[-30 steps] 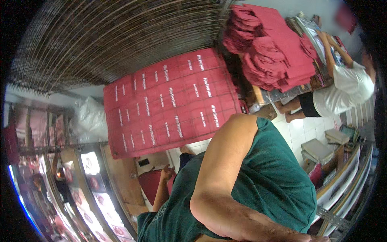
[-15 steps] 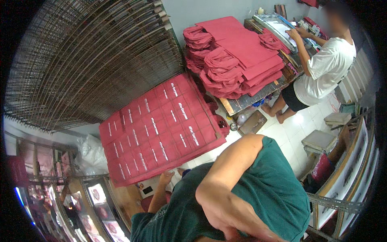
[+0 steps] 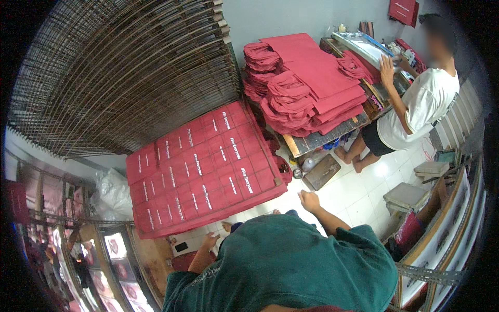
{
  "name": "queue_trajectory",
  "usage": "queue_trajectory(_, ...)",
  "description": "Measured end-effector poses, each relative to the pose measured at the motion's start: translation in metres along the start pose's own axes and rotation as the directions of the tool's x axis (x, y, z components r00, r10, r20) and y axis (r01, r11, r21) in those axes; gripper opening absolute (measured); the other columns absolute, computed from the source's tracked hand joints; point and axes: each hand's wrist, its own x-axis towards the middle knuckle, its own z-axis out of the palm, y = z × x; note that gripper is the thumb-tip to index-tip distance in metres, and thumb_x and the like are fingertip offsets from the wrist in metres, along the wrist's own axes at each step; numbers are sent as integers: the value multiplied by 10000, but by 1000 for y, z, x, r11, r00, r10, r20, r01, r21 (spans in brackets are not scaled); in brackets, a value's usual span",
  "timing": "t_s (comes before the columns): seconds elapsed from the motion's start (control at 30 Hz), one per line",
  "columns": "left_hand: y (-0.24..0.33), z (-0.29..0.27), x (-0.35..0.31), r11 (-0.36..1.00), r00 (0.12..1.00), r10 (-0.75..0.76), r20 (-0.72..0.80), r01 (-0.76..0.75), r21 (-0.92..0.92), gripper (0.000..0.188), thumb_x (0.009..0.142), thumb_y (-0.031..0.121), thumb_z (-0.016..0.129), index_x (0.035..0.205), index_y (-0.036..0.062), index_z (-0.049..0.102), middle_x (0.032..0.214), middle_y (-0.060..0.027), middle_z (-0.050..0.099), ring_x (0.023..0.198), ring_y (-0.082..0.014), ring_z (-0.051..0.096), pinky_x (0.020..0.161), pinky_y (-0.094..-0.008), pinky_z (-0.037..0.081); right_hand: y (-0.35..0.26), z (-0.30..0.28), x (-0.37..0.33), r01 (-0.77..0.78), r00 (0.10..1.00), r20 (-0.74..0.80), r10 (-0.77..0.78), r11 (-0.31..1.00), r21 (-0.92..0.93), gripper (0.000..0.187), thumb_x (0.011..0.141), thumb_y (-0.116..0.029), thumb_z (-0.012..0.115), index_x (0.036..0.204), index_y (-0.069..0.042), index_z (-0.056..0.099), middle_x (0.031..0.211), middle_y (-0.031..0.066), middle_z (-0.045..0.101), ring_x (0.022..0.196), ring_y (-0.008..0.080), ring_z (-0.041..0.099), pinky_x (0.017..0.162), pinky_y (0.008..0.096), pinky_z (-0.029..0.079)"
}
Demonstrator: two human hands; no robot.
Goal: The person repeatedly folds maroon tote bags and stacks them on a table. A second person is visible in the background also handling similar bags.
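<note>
My left hand hangs low beside the near edge of a wire drying rack, apart from it and empty, with its fingers slightly apart. On the rack lie several red cloth bags with white print, in overlapping rows under a wire grid. My right hand is held out over the white tiled floor, to the right of the rack's corner. Its fingers are curled in and nothing shows in them. Neither hand touches the bags.
Raised wire racks slant over the far left. Piled red bags cover a table; beside it a co-worker handles a printing frame. A wooden box sits on the floor. Framed screens stand at the right, clear plastic at the left.
My right hand has come down from close to my head and out over the floor. My left hand has shifted slightly down. The co-worker's near hand has come off the frame's edge and lifted.
</note>
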Motion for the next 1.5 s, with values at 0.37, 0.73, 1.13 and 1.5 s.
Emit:
queue_trajectory(0.37,56,-10,-34,976,987,98,-126,-120,-182,627,753,426,648,1214,36,481,1015,-198,609,967,-272,583,839,-330,446,111,0,71,199,801,-486,351,610,767,204,818,-210,523,747,-25,569,661,68,561,615,137,507,579,291,405)
queue_trajectory(0.73,91,-27,-73,985,982,-12,-187,-21,-174,621,742,371,666,1200,-2,474,1000,-225,611,938,-272,596,799,-342,464,56,-201,159,-289,169,-959,228,942,173,318,878,-375,445,1099,-177,561,883,60,563,784,262,581,648,379,433)
queue_trajectory(1.13,38,10,-105,862,973,-216,-85,150,-485,625,737,316,679,1225,3,448,1062,-212,575,952,-246,577,824,-326,460,12,-264,264,658,667,-517,536,-97,747,734,808,-272,565,1365,-222,90,1293,221,314,993,284,497,788,439,446)
queue_trajectory(1.5,68,-2,-58,926,922,257,-288,-321,-201,527,781,361,642,1173,31,522,1071,-171,595,945,-305,583,827,-351,465,-130,-333,184,681,654,-756,12,426,596,774,704,109,453,1372,-142,152,1119,146,473,809,129,524,697,244,439)
